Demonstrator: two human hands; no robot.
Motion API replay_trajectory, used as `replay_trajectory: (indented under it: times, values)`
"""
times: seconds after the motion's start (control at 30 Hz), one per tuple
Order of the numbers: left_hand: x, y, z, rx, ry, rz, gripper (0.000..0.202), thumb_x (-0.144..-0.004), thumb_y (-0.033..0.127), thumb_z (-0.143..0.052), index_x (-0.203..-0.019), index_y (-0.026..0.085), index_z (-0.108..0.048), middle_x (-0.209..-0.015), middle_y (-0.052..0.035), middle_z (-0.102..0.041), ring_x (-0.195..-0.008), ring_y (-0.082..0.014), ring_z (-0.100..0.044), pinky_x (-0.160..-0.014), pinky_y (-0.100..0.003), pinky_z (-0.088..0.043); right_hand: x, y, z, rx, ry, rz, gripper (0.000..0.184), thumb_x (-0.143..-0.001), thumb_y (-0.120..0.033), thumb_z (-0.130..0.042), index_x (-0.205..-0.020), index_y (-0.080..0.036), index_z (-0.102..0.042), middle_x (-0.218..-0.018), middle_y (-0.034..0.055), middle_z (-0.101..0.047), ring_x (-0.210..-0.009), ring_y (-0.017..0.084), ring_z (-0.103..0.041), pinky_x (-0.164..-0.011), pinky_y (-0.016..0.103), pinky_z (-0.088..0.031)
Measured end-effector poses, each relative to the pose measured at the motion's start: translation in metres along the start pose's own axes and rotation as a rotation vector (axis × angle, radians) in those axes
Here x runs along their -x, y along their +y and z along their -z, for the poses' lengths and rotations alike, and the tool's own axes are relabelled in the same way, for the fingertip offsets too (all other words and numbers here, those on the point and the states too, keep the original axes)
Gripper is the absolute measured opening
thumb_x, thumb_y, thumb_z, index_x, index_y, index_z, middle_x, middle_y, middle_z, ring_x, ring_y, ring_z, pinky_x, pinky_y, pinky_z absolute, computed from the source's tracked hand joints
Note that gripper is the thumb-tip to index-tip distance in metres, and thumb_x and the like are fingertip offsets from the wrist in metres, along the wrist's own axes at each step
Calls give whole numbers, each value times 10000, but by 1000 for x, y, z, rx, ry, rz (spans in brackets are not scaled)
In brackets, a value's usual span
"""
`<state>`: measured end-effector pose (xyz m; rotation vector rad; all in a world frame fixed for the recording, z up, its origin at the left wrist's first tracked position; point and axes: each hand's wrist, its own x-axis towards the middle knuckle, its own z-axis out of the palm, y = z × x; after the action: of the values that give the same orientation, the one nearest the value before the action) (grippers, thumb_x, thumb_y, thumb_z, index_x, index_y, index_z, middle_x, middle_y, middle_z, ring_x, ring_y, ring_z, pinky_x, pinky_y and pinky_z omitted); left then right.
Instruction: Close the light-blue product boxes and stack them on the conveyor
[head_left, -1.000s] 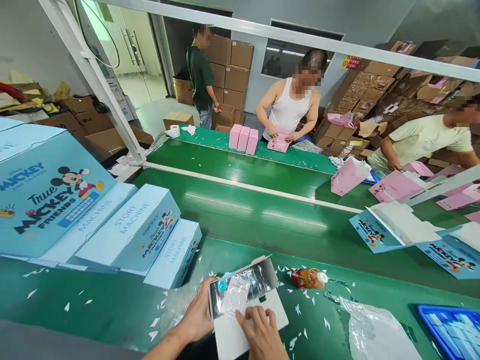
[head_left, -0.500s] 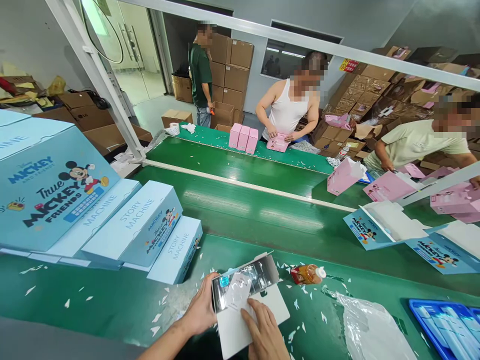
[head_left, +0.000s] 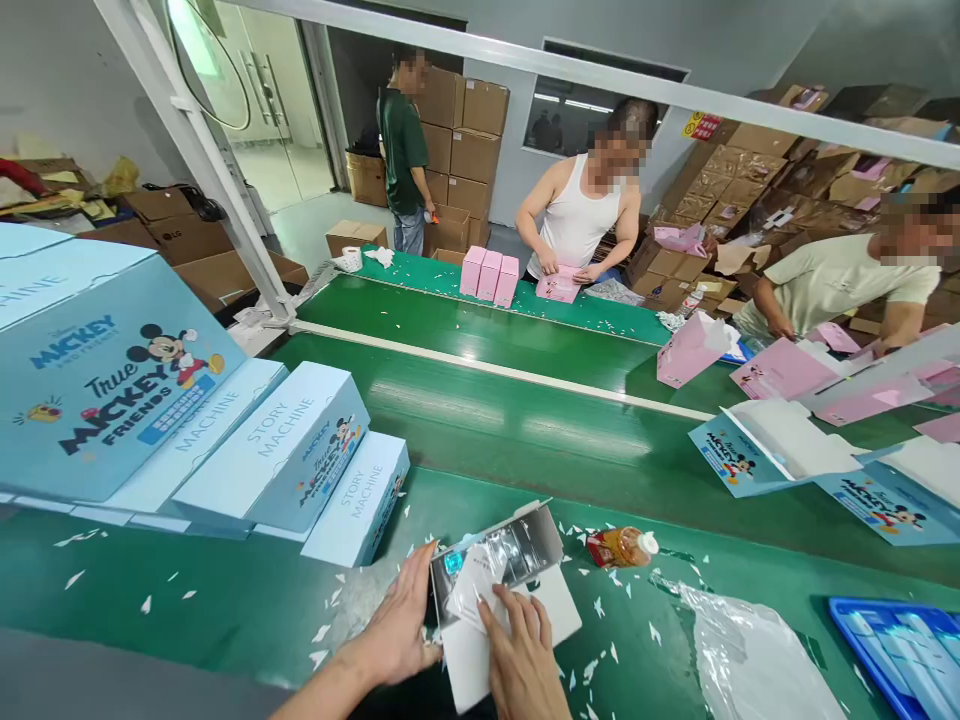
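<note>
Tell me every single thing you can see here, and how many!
Story Machine boxes: at least four, light blue, leaning in a row at left
white box: one, open, silvery insert, under the hands
clear packet: one, see-through, in the white box
drink bottle: one, orange with white cap, lying right of the white box
plastic bag: one, clear, bottom right
tray: one, blue, bottom right corner
opened Mickey cartons: two, blue, at right
pink boxes: three upright in a row, far side; more at right
paper scraps: many, white, around the white box
belt: one, green, middle
brown cartons: many, stacked at the back
co-workers: three, beyond the belt
left hand: against the white box's left side
right hand: fingers on the clear packet
</note>
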<state>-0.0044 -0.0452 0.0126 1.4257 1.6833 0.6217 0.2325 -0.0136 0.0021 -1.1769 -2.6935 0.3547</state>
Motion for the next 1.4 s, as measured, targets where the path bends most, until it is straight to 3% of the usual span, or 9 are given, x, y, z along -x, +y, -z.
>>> replay_trajectory:
  times: [0.1,0.23,0.47,0.63,0.87,1.0,1.1,1.27,1.4]
  values:
    - [10,17,4,26,-90,68,1120,-626,327,-713,-1511,222,-35,-1597,-130,-73,-1462,-348,-105,-1195,-555,-162,-12,-11,1,2,34,-138,724,-788,-167,-501,-1445,-406,-313,-1368,78,-474,-1188,336,-457,-986,564,-337]
    - [15,32,-4,69,11,54,877,-726,326,-633,-1476,227,-190,-1555,-112,-227,-1450,-309,-182,-1202,-515,-187,-31,-23,13,-46,12,-298,690,-840,-203,-451,-1482,-356,-251,-1308,141,-474,-1099,334,-494,-871,543,-416]
    - [5,10,-28,44,104,115,866,-832,397,-526,-1492,163,-17,-1584,-159,-80,-1476,-299,-18,-1211,-537,-87,-20,-12,16,-201,94,-141,521,-898,-190,-417,-1414,-244,-368,-1443,144,-351,-1233,285,-427,-959,455,-436]
    - [3,11,-33,57,141,102,801,-869,409,-483,-1482,178,-22,-1572,-158,-98,-1476,-285,-38,-1215,-523,-100,-7,1,7,-64,102,-67,460,-854,-160,-485,-1279,-332,-502,-1525,67,-292,-1286,324,-385,-952,516,-406]
    - [-1,3,-34,24,146,85,975,-782,473,-609,-1493,173,-13,-1573,-168,-132,-1465,-328,-105,-1199,-551,-164,-6,-5,2,124,36,36,608,-817,-92,-488,-1366,-347,-440,-1525,44,-340,-1295,319,-390,-967,520,-344]
    - [0,8,-32,-46,159,113,891,-828,518,-536,-1477,158,-42,-1556,-184,-177,-1460,-311,-147,-1199,-539,-176,-17,-15,-1,78,31,6,655,-853,-232,-518,-1458,-363,-302,-1549,51,-290,-1323,340,-379,-989,539,-334]
    - [2,13,-33,-82,184,120,807,-854,533,-491,-1449,138,-116,-1512,-198,-261,-1436,-300,-225,-1188,-514,-234,-23,-28,-7,39,87,-129,657,-866,-278,-487,-1483,-305,-264,-1566,72,-243,-1347,359,-356,-989,557,-341]
    - [5,12,-34,-114,154,67,796,-835,549,-523,-1432,150,-180,-1481,-196,-315,-1420,-313,-266,-1171,-517,-273,-16,-43,-15,-14,128,-307,569,-795,-233,-521,-1361,-237,-463,-1551,104,-272,-1351,400,-334,-982,609,-339]
    - [1,6,-27,-119,126,65,797,-847,512,-519,-1452,158,-139,-1515,-192,-267,-1440,-308,-220,-1181,-536,-240,-14,-27,-12,-139,89,-215,528,-690,-108,-564,-1182,-298,-591,-1552,89,-258,-1337,410,-344,-941,608,-394]
